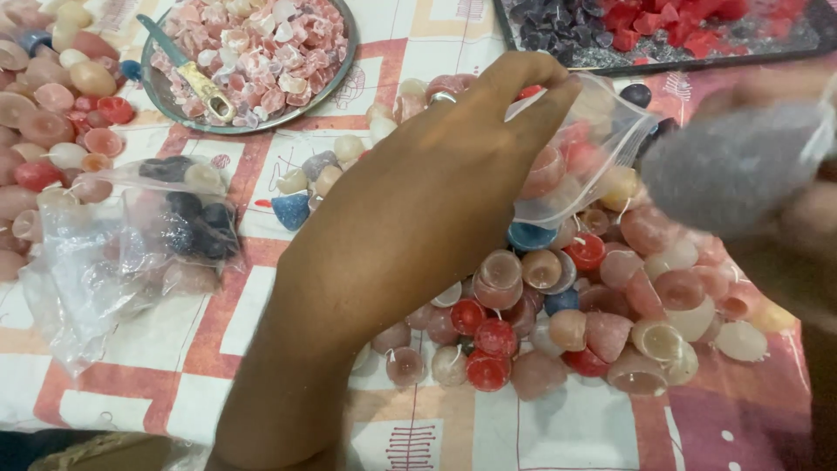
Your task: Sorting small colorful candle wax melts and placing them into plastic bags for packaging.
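My left hand (418, 201) reaches across the table and pinches the rim of a clear plastic bag (602, 131), holding it open. A few red, pink and cream dome-shaped wax candles lie inside the bag. My right hand (806, 227) is blurred at the right edge and holds a grey dome-shaped candle (732, 166) just beside the bag's mouth. Under both hands lies a heap of small candles (610, 323) in red, pink, cream and blue.
A filled plastic bag of dark and pale candles (148, 235) lies at the left. A metal plate (157, 87) of pink wax chips holds a knife (187, 74). A black tray (663, 57) of purple and red pieces sits top right. More candles (44, 113) are piled far left.
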